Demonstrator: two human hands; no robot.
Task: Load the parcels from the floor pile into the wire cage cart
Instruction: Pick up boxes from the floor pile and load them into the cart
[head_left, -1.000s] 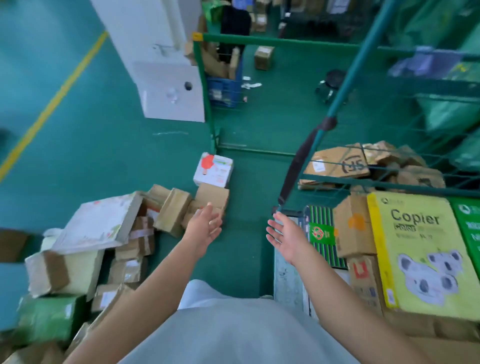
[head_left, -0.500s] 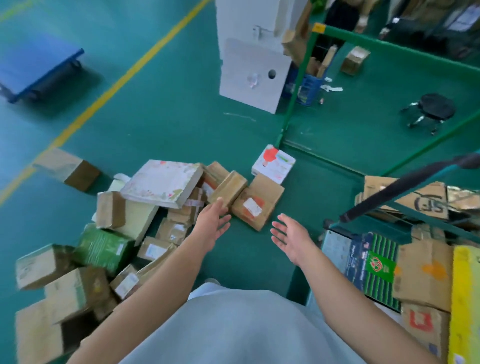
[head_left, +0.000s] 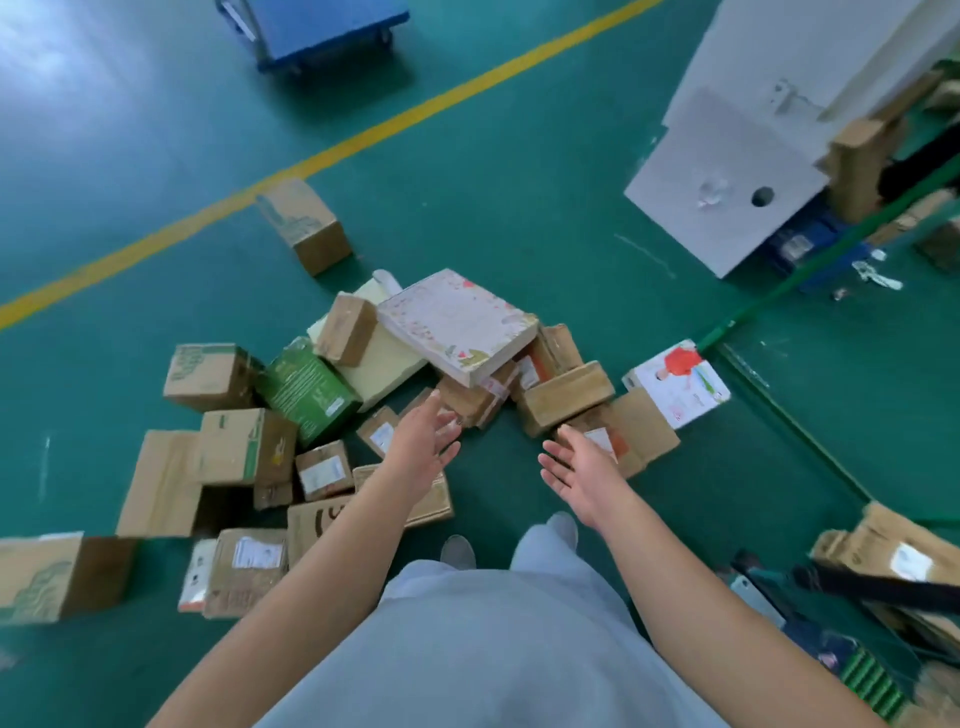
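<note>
Right now the pile of brown cardboard parcels (head_left: 332, 441) lies spread on the green floor (head_left: 519, 182) ahead of our feet, with a large flat white box printed with flowers (head_left: 457, 325) tilted across its top and a green carton (head_left: 306, 389) leaning at its left side. Our left hand (head_left: 423, 441) and right hand (head_left: 579, 467) hang above the near edge of the pile, well apart from each other, fingers straight and spread, holding nothing. Between them lie the small brown parcels beside a squat brown box (head_left: 566, 397) and a flat brown parcel with a white label (head_left: 618, 436). We judge the step in hand to be a two-handed reach for the next parcel. To do it well, we should pick one that lies free at the near edge (the white box rests on others and may slide), set a palm on each of two opposite sides, and lift straight up. Further out, the wire cage cart with its green frame (head_left: 779, 291) stands to our right, with parcels already inside at the lower right. A blue platform trolley (head_left: 322, 26) and a yellow floor line (head_left: 363, 135) lie beyond.
</note>
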